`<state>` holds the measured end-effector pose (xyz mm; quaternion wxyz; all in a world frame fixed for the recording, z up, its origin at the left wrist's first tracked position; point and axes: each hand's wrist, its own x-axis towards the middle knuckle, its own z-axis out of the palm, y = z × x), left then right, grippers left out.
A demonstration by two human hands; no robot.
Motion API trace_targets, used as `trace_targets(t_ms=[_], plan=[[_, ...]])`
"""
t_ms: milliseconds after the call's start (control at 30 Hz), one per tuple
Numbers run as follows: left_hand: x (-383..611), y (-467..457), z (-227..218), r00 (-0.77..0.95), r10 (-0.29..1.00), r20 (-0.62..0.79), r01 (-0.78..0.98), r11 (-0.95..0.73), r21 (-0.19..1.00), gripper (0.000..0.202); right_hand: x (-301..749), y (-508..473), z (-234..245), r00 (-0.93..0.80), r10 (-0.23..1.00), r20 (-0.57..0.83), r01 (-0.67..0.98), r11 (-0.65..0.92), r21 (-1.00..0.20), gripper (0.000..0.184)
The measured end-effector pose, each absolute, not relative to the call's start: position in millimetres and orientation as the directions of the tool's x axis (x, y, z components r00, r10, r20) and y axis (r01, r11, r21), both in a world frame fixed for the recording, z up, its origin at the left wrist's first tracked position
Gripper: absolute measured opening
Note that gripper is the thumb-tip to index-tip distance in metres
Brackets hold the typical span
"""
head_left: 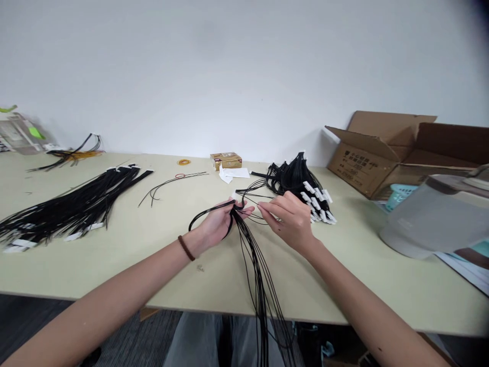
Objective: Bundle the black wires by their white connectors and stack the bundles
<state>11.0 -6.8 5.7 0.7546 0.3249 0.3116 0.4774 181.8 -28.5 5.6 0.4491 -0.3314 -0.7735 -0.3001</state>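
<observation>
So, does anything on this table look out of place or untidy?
Mostly orderly. The cables held in the left hand trail off the table edge over the person's lap. A few loose black wires and a rubber band lie apart from the neat bundles.

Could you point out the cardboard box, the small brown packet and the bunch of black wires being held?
cardboard box [361,165], head view, its printed front wall.
small brown packet [226,160], head view, its top.
bunch of black wires [256,265], head view, strands hanging below the hands.

an open cardboard box [385,153] stands at the desk's [114,265] far right, a small brown box [226,160] and yellow rubber band [184,162] near the wall, a grey container [435,216] at right.
</observation>
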Motion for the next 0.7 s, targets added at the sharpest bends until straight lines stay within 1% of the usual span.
trace_targets(t_ms=[267, 467, 700], plan=[[12.1, -8.7, 9.0, 0.330, 0.925, -0.188, -0.531, 0.347, 0.773, 0.018, 182.3, -29.5, 6.2, -0.422, 0.308, 0.853, 0.785, 0.595, 0.173, 0.011], [10.4, -6.7, 5.6, 0.345, 0.925, -0.158, -0.542, 0.334, 0.771, 0.017, 181.0, -32.0, 8.3, -0.427, 0.396, 0.813, 0.815, 0.557, 0.157, 0.015], [9.4, -5.5, 2.2, 0.326, 0.941, -0.087, -0.572, 0.270, 0.774, 0.014, 179.2, -32.7, 8.9, -0.426, 0.401, 0.811, 0.828, 0.534, 0.171, 0.013]])
